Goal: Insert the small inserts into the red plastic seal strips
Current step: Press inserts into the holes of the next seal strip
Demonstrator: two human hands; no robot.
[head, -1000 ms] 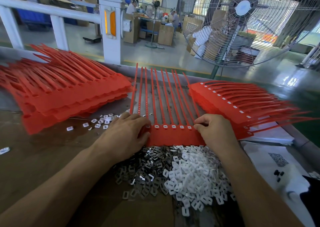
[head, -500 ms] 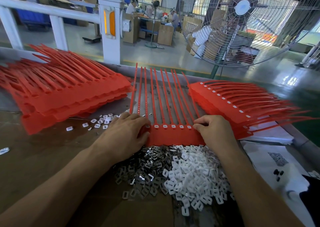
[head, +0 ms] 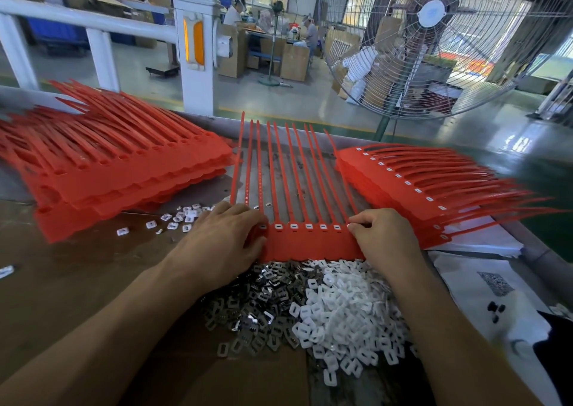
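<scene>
A red seal strip sheet (head: 310, 241) lies flat in the middle of the table, its long tails pointing away from me. Several white inserts (head: 308, 226) sit in its row of heads. My left hand (head: 223, 238) rests on the sheet's left end, fingers lying over the leftmost heads. My right hand (head: 384, 235) is at the right end, fingers curled, fingertips pressing at the rightmost head; whether it pinches an insert is hidden. Just in front of the sheet lies a heap of white plastic inserts (head: 338, 312) and metal clips (head: 263, 297).
A stack of red sheets (head: 117, 170) without inserts lies at the left. A stack with white inserts (head: 412, 185) lies at the right. Loose white inserts (head: 183, 216) are scattered by my left hand. Paper (head: 496, 284) lies at the right. A large fan (head: 434, 43) stands behind the table.
Both hands stay at the sheet's ends; my right hand's fingertips have shifted slightly at the rightmost head. The sheet has not moved.
</scene>
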